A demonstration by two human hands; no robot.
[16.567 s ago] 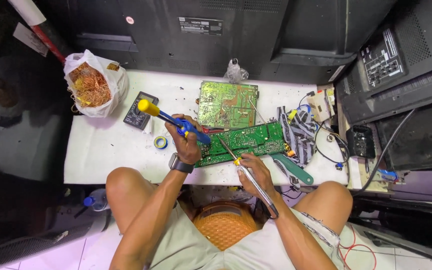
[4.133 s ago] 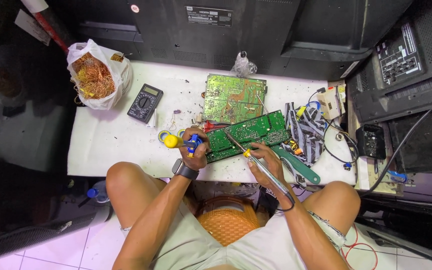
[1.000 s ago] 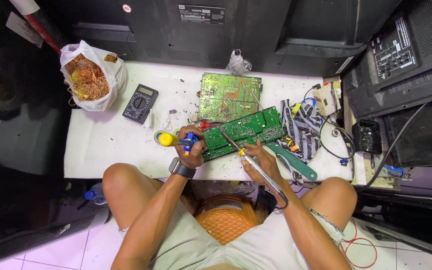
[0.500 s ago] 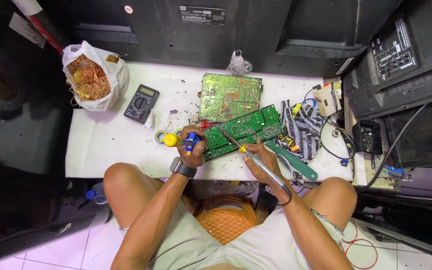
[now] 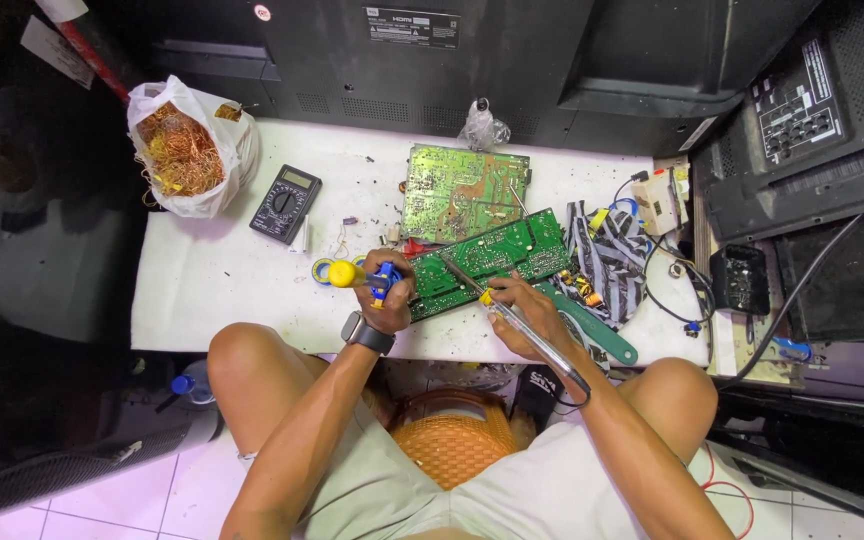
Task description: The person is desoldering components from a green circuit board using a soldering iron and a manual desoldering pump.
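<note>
since a moment ago little has shifted: the left hand [image 5: 389, 296] stays curled tight around the blue and yellow desoldering pump [image 5: 360, 275] at the near left corner of the long green circuit board [image 5: 487, 262], and the right hand [image 5: 530, 312] keeps its pen-like pinch on the soldering iron [image 5: 512, 318], tip down on that board's middle; a second, squarer green board [image 5: 464, 192] lies just beyond it, touching or nearly so; to the far left sits a white plastic bag [image 5: 214, 150] stuffed with copper wire, open at the top, with a black multimeter [image 5: 285, 204] just right of it; a small clear knotted bag [image 5: 482, 127] rests at the far edge; grey ribbon cables [image 5: 610, 262] tangle to the right; a white rectangular label [image 5: 414, 27] sits on the back of the black television [image 5: 512, 60] behind; the white worktop [image 5: 212, 285] is scuffed and dotted with bits; pale tiles show below.
</note>
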